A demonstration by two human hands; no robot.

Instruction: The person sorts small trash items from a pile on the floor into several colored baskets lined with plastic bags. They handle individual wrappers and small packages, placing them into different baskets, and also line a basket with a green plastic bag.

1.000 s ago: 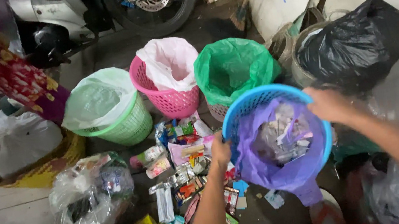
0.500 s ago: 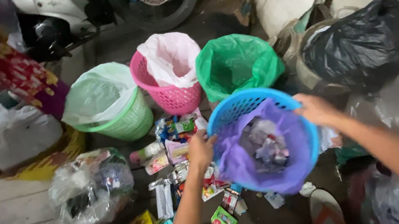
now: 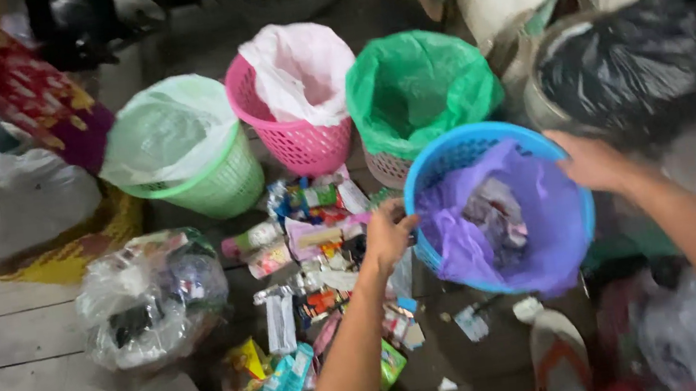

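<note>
Contents of the blue basket are blurred, just crumpled grey-white scraps in its purple liner; the right forearm is cut off at the frame edge, and the black bag beyond the right hand is smeared. Below the left hand lies a litter of wrappers on the floor, with a clear bag of trash further left. Past the basket's far rim stand a green-lined bin, a pink basket and a pale green basket. Left hand is curled closed over the near-left rim; right hand is clamped on the far-right rim. The basket hangs tilted between them.
</note>
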